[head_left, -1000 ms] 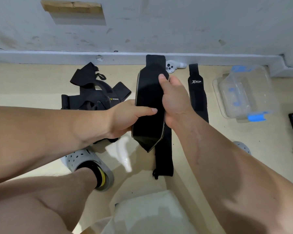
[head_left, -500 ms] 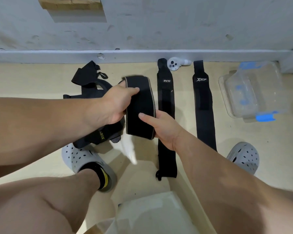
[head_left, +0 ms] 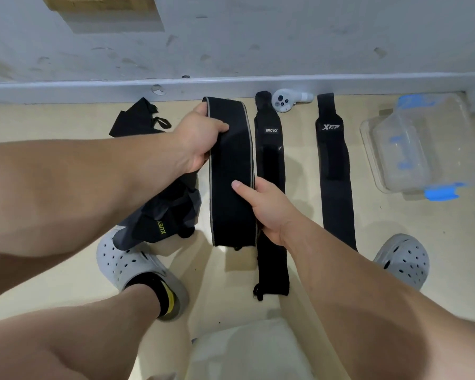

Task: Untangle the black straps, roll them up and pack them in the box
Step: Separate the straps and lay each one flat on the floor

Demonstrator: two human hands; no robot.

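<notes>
A wide black strap with grey edges [head_left: 231,171] is stretched lengthwise above the floor between both hands. My left hand [head_left: 200,138] grips its far left edge near the top. My right hand [head_left: 263,207] grips its near right edge, thumb on top. To its right, two black straps lie flat and straight on the floor: one with a white logo [head_left: 270,193] and one marked XTEP [head_left: 333,171]. A tangled pile of black straps [head_left: 165,215] lies under my left forearm. The clear plastic box with blue clips [head_left: 417,149] stands at the far right.
A white controller [head_left: 285,100] lies by the wall's skirting. My feet in grey perforated clogs stand at left [head_left: 137,272] and right [head_left: 403,259]. A white cushion or seat [head_left: 247,352] shows at the bottom edge. The floor is beige.
The wide strap, folded short between my hands before, is now drawn out long. My left hand moved away toward the wall; my right hand slid toward me.
</notes>
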